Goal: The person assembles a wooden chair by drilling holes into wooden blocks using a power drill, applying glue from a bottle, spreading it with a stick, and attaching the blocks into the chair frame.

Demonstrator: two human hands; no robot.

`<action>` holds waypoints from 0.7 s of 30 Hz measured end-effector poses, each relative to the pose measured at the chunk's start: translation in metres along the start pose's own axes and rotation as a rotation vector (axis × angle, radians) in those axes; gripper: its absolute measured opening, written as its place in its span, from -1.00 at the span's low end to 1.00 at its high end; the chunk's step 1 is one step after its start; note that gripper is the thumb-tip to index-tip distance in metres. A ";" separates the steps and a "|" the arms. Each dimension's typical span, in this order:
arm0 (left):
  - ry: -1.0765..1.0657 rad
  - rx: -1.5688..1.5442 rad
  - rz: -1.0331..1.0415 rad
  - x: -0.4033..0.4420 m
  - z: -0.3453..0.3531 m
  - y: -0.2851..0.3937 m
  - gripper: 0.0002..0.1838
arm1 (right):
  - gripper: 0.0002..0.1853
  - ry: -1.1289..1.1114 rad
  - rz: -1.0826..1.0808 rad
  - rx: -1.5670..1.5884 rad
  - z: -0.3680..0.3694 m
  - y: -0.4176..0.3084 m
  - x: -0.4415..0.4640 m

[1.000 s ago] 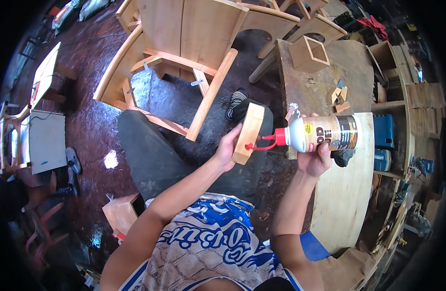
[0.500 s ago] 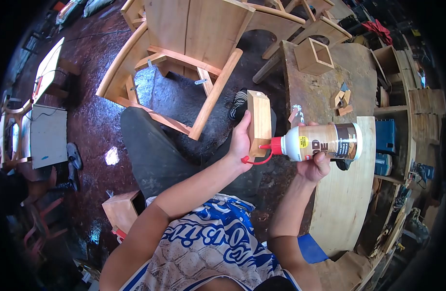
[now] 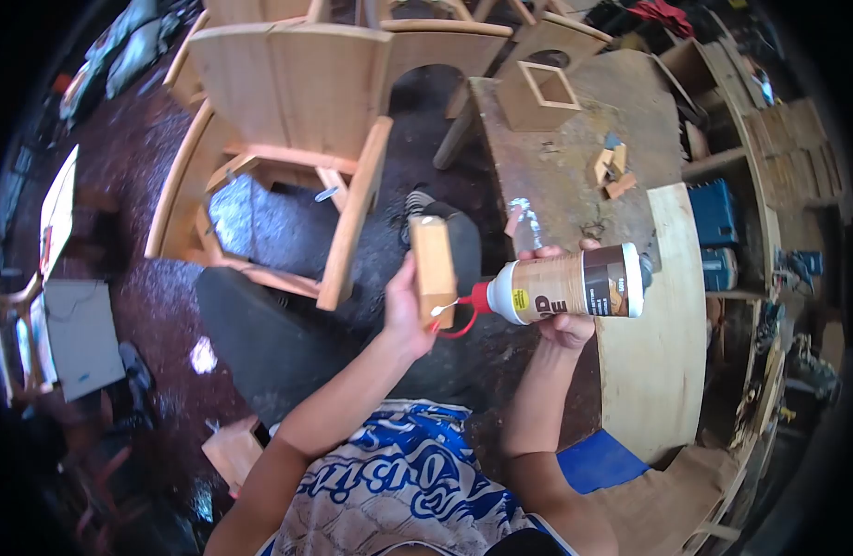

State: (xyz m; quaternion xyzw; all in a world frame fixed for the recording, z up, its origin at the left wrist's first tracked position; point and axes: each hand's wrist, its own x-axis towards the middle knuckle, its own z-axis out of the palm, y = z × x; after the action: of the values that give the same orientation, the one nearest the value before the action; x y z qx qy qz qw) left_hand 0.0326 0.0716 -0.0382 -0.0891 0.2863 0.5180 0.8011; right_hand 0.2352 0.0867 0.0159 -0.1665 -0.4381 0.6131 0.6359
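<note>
A short wooden block [image 3: 434, 269] stands upright in my left hand [image 3: 406, 310], whose fingers are closed on its left side. My right hand [image 3: 567, 324] grips a wood glue bottle [image 3: 570, 285] lying sideways, with its red cap and nozzle pointing left at the lower part of the block. White glue shows on the block at the nozzle tip. The red cap strap loops below the nozzle. Another white spot is on the block's top end.
An upturned wooden chair frame [image 3: 352, 218] stands ahead on the left. On the worktable [image 3: 621, 102] are a hollow wooden box [image 3: 537, 97] and small wood pieces [image 3: 614, 171]. A pale board [image 3: 653, 371] lies at right, beside shelves with blue cases [image 3: 713, 211].
The view has shifted, so the surroundings sit further left. The block has turned in my left hand, and white glue now shows at the nozzle tip on it. Both hands keep their hold.
</note>
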 end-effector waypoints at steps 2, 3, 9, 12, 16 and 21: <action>0.000 0.034 0.031 -0.002 0.001 0.001 -0.55 | 0.02 0.105 -0.056 0.006 -0.023 -0.006 0.001; -0.024 0.080 -0.021 0.006 -0.016 0.002 -0.53 | 0.01 0.177 -0.063 0.027 -0.041 -0.011 0.003; -0.046 0.202 0.034 0.027 -0.020 -0.011 -0.50 | -0.44 0.876 0.098 0.440 -0.176 -0.004 0.064; -0.100 0.183 0.034 0.046 -0.030 -0.019 -0.50 | -0.49 1.003 0.098 0.998 -0.257 0.012 0.086; -0.155 0.238 -0.023 0.065 -0.044 -0.027 -0.47 | -0.41 1.110 -0.051 1.142 -0.327 0.030 0.085; -0.029 0.332 -0.011 0.073 -0.036 -0.032 -0.37 | -0.24 1.204 -0.153 1.396 -0.276 0.019 0.074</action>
State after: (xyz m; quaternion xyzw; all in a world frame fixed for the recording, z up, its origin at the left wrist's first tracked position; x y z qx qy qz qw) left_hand 0.0693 0.0988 -0.1129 0.0504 0.3560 0.4605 0.8116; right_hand 0.4233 0.2486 -0.1273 -0.0069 0.4253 0.5046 0.7513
